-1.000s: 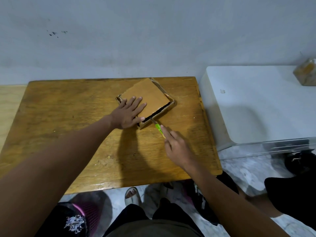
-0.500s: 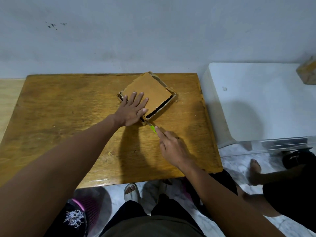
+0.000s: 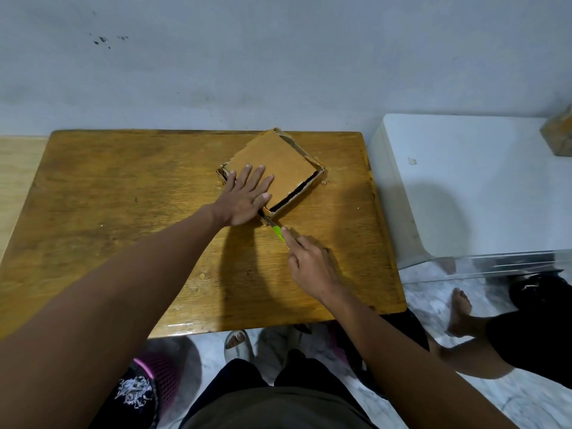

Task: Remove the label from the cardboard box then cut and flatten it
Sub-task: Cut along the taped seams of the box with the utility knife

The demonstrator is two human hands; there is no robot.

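A shallow brown cardboard box (image 3: 284, 159) lies turned like a diamond at the back of the wooden table (image 3: 123, 212). Its top panel is loose, and a dark gap shows along the near right side. My left hand (image 3: 244, 196) presses flat on the near left part of the panel, fingers straight. My right hand (image 3: 309, 264) grips a green-handled knife (image 3: 278, 232), index finger stretched along the handle. The blade tip is at the box's nearest corner, just under my left thumb.
A white low cabinet (image 3: 464, 187) stands right of the table, with a brown box (image 3: 560, 137) on its far right edge. Another person's bare foot (image 3: 461, 311) and leg are on the marble floor at right. A pink-and-black bin (image 3: 148, 385) sits below the table's front edge.
My left hand has slid slightly further onto the panel. The knife has stayed at the near corner, with my right hand shifting a little with it. The view has moved slightly.
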